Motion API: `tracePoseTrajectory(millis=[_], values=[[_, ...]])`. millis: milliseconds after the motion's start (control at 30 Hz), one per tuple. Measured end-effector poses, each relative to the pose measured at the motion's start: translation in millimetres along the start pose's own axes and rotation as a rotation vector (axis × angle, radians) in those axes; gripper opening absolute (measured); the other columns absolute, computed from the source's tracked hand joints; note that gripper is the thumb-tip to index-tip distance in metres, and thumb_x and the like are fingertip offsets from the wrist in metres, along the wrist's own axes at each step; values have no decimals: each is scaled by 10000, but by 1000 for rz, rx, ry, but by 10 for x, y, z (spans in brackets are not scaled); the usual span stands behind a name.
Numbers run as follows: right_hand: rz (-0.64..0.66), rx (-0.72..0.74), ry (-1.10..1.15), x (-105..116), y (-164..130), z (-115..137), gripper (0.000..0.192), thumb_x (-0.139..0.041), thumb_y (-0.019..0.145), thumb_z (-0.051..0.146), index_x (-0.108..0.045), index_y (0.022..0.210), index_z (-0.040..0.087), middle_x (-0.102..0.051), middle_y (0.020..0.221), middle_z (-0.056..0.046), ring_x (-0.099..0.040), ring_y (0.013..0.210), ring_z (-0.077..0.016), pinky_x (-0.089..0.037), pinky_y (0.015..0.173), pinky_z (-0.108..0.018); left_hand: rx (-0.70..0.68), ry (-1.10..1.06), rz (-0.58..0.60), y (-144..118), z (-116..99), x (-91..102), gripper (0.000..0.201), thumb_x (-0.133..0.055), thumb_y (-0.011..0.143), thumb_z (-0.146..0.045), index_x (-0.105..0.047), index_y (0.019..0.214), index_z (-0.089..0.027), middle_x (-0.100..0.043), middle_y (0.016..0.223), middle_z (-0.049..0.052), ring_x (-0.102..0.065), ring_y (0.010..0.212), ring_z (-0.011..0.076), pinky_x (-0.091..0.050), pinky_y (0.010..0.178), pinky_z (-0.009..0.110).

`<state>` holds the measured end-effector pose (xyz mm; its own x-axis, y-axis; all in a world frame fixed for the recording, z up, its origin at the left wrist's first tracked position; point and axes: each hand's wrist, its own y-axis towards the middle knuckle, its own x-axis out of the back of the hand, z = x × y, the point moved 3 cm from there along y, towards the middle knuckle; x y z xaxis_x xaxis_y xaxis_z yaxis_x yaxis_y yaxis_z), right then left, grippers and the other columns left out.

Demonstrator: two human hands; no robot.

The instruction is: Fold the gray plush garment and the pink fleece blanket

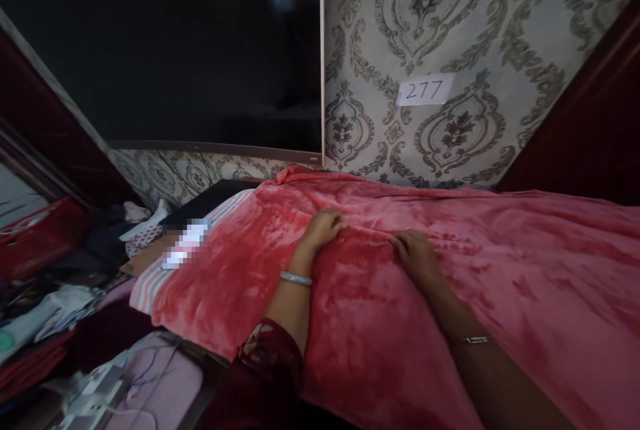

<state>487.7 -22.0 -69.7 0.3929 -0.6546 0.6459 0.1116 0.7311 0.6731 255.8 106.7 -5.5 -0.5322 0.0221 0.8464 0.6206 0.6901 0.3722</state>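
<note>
A plush red-pink blanket [500, 270] lies spread over a raised surface and fills the middle and right of the view. My left hand [323, 227] rests on it near the centre, fingers curled and pinching a ridge of the fabric. My right hand [417, 253] lies a short way to the right, fingers bent down into the same fold. A pale bangle circles my left wrist and a thin bracelet my right.
A striped cloth edge [150, 283] shows under the blanket's left side. Piled clothes and fabrics [55, 290] crowd the left, with a white device and cables [95, 397] below. Behind stand a patterned wall with a paper label "277" [425, 90] and a dark panel [175, 50].
</note>
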Motion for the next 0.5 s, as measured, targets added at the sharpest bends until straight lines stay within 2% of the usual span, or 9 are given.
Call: tracePoseTrajectory(millis=[133,233,300,500], values=[[-27,-33,38,16,5,10,399,-435,1008,428,-716,839,200,-714,842,-107,-619,815,-254,-468,775,-382,207,54,-153,-97,402,334,170,-559,867,-104,-712,907,-167,-725,1010,103,-631,1006,237,-468,975,370],[-23,-47,68,34,10,27,402,-443,997,450,-724,844,207,-713,840,-107,-619,816,-259,-475,777,-390,330,79,-235,-168,613,476,280,-488,825,-36,-705,969,-139,-708,1088,140,-618,1079,262,-467,994,401],[-31,-54,80,47,12,39,410,-437,993,455,-726,840,209,-709,827,-107,-617,806,-260,-477,774,-394,364,73,-235,-189,671,485,332,-480,778,0,-704,979,-141,-713,1090,128,-630,1071,248,-480,983,380],[-53,-75,98,70,16,66,435,-419,989,474,-721,820,211,-697,802,-105,-610,793,-260,-477,772,-399,365,29,-134,-213,699,392,374,-537,702,12,-719,971,-173,-735,1070,74,-668,1002,206,-515,930,312]])
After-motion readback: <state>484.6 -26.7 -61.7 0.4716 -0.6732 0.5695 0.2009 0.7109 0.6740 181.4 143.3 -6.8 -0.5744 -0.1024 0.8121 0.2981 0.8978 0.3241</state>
